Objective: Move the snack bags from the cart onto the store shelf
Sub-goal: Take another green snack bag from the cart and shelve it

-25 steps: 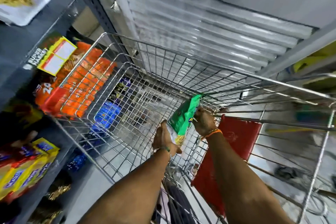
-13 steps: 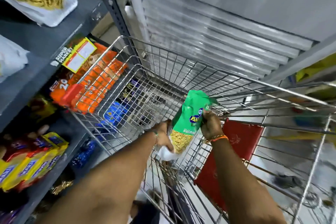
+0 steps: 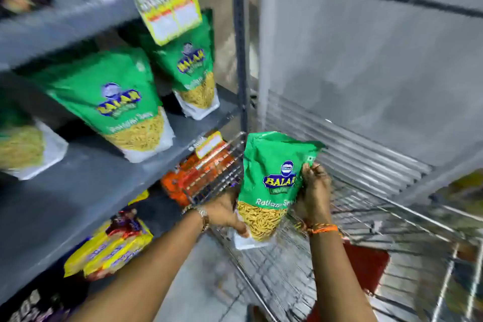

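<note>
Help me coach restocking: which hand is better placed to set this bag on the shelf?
Probably the left hand. It grips the bag at its bottom edge on the side nearest the shelf. The right hand holds the far edge, over the cart.

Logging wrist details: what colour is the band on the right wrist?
Orange, on the right wrist band, clearest in the head view.

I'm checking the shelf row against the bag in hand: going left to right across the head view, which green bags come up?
Cut-off bag at the left edge → large shelf bag → smaller shelf bag → held bag.
</note>
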Demonstrator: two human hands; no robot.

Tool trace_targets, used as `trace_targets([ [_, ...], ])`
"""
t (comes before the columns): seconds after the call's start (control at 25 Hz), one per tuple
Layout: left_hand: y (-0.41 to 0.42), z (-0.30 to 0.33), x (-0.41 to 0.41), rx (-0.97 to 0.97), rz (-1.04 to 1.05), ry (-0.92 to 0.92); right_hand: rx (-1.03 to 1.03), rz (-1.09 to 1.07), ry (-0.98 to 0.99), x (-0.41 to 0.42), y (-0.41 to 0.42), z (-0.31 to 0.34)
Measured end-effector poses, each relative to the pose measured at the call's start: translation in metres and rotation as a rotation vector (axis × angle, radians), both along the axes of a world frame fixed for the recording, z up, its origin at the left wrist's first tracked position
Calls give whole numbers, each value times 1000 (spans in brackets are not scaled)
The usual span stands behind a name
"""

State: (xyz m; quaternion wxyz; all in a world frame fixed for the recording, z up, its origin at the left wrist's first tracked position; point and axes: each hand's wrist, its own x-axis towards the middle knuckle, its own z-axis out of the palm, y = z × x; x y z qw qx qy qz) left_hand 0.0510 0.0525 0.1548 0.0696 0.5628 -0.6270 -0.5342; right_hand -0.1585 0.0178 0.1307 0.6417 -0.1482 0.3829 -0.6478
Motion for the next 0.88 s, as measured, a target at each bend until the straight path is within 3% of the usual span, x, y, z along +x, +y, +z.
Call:
trace_targets([
  [0.24, 49, 56, 114, -113, 397, 64, -261, 199, 258, 140, -15, 87],
  [0.4, 71, 68, 198, -228, 593, 7, -501, 296, 516, 244, -12, 125],
  [0.64, 101, 85, 302, -370, 958, 127, -548, 425, 472, 386, -1, 157],
  [0.88, 113, 64, 360, -367, 1159, 225, -562, 569, 466, 448, 7, 128],
])
